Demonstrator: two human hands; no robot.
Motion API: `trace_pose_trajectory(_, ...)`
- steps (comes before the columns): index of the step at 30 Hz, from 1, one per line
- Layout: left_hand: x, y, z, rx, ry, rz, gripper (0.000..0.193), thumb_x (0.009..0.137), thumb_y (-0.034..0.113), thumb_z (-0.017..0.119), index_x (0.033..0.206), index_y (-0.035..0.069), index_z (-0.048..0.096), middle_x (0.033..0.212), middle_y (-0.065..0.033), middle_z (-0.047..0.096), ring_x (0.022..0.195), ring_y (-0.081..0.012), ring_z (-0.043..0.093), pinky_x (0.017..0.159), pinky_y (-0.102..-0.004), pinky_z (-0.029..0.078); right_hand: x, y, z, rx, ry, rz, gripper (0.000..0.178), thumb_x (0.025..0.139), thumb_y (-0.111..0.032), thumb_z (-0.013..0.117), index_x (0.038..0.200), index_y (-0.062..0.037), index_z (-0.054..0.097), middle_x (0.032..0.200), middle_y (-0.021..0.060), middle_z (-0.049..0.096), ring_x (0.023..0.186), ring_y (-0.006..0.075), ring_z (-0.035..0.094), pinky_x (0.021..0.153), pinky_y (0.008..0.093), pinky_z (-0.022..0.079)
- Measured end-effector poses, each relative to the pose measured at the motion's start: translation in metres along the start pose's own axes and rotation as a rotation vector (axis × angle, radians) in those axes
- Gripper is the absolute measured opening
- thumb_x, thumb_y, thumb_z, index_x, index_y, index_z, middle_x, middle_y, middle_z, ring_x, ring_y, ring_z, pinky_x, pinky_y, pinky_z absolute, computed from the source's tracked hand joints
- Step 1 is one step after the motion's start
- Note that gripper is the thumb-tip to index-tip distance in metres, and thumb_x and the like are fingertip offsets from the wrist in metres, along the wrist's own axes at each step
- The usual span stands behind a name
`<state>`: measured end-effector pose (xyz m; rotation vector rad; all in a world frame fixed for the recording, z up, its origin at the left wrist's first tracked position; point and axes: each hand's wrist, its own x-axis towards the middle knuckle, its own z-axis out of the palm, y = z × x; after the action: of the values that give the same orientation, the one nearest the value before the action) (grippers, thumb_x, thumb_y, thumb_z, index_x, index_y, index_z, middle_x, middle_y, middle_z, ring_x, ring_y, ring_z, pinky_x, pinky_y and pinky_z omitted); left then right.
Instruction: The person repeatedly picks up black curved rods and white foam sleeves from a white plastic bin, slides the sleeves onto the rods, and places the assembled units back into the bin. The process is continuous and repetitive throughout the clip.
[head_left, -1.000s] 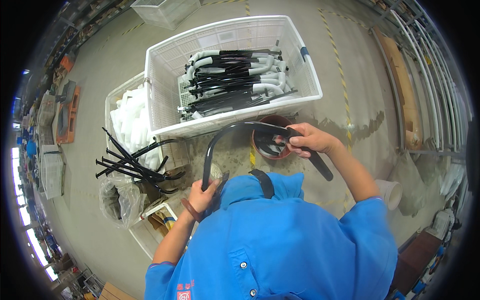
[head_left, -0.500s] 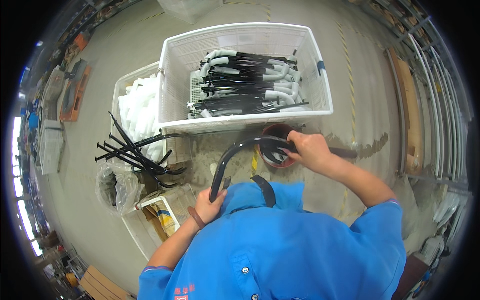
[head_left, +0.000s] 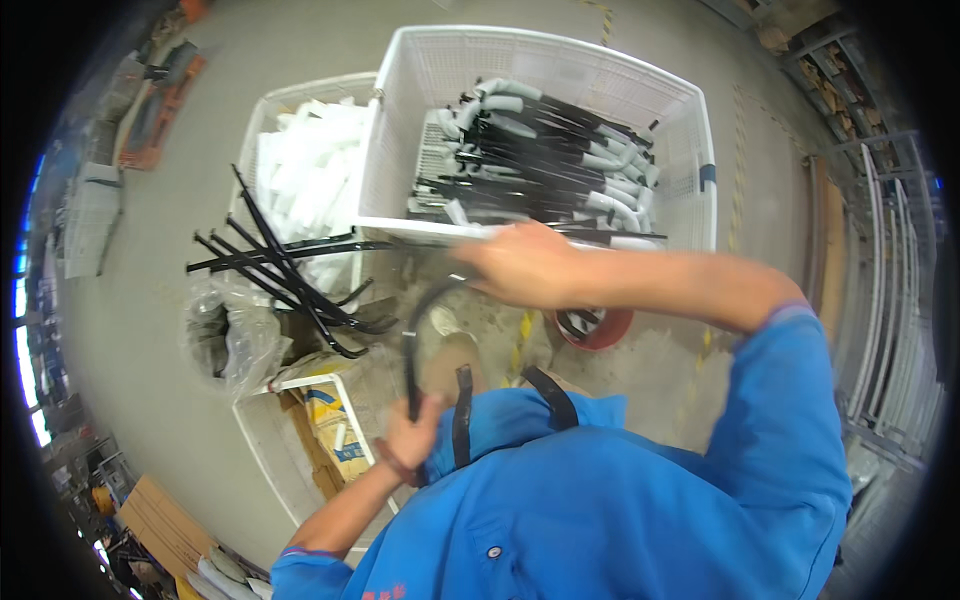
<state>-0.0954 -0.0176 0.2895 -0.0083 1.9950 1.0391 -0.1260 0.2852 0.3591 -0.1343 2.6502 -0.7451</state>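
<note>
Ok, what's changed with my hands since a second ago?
Your right hand has swept left, from the right side of the red bucket to where it overlaps the near rim of the large white crate. It's blurred; its grip on the curved black tube is unclear. Your left hand still holds the tube's lower end; the loose black tubes lie as before.

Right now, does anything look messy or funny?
Yes: the loose black tubes at left lie crisscrossed, pointing different ways, while those in the big white basket lie roughly side by side.
</note>
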Motion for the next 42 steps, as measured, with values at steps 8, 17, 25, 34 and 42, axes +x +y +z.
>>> trace_pose_trajectory(8, 0.059, 0.007, -0.091, -0.332, -0.218, -0.203, 0.03, 0.092, 0.026, 0.068, 0.074, 0.008, 0.051, 0.055, 0.002, 0.048, 0.041, -0.0057, 0.043, 0.037, -0.0226, 0.032, 0.074, -0.015, 0.02, -0.277, 0.277, -0.155, 0.062, 0.083, -0.017, 0.065, 0.14, -0.01, 0.043, 0.085, 0.0091, 0.057, 0.066, 0.0285, 0.061, 0.051, 0.039, 0.049)
trace_pose_trajectory(17, 0.054, 0.068, -0.091, -0.28, -0.532, -0.078, 0.033, 0.091, 0.031, 0.069, 0.075, 0.006, 0.054, 0.065, 0.002, 0.051, 0.066, -0.0064, 0.047, 0.059, -0.0267, 0.04, 0.037, 0.051, -0.023, 0.235, 0.001, 0.018, 0.036, 0.085, -0.025, 0.07, 0.109, -0.0036, 0.056, 0.073, 0.0171, 0.065, 0.071, 0.0364, 0.064, 0.062, 0.0412, 0.052)
trace_pose_trajectory(25, 0.049, 0.125, -0.06, -0.257, -0.32, 0.218, 0.027, 0.093, 0.021, 0.066, 0.073, 0.006, 0.055, 0.064, 0.0026, 0.048, 0.063, -0.0067, 0.042, 0.056, -0.0276, 0.035, 0.103, 0.059, -0.121, 1.526, -0.969, 0.136, 0.033, 0.095, -0.023, 0.061, 0.112, 0.0052, 0.055, 0.059, -0.002, 0.046, 0.033, 0.0042, 0.04, 0.031, 0.0226, 0.035)
trace_pose_trajectory(34, 0.063, 0.143, -0.023, -0.573, -0.129, -0.088, 0.024, 0.097, 0.018, 0.061, 0.079, 0.008, 0.05, 0.058, 0.0034, 0.046, 0.046, -0.004, 0.04, 0.042, -0.0219, 0.028, 0.169, 0.028, -0.116, -0.329, -0.253, -0.42, 0.026, 0.083, -0.011, 0.061, 0.106, -0.0028, 0.052, 0.082, 0.0187, 0.067, 0.078, 0.0392, 0.067, 0.063, 0.0476, 0.052)
trace_pose_trajectory(42, 0.047, 0.137, -0.04, -0.737, -0.044, -0.133, 0.027, 0.096, 0.027, 0.063, 0.079, 0.01, 0.051, 0.056, 0.0012, 0.048, 0.041, -0.005, 0.042, 0.037, -0.0215, 0.031, 0.158, 0.076, -0.121, -0.311, 0.136, -0.428, 0.037, 0.081, -0.02, 0.072, 0.11, -0.0089, 0.052, 0.086, 0.0127, 0.061, 0.074, 0.033, 0.065, 0.059, 0.0436, 0.051)
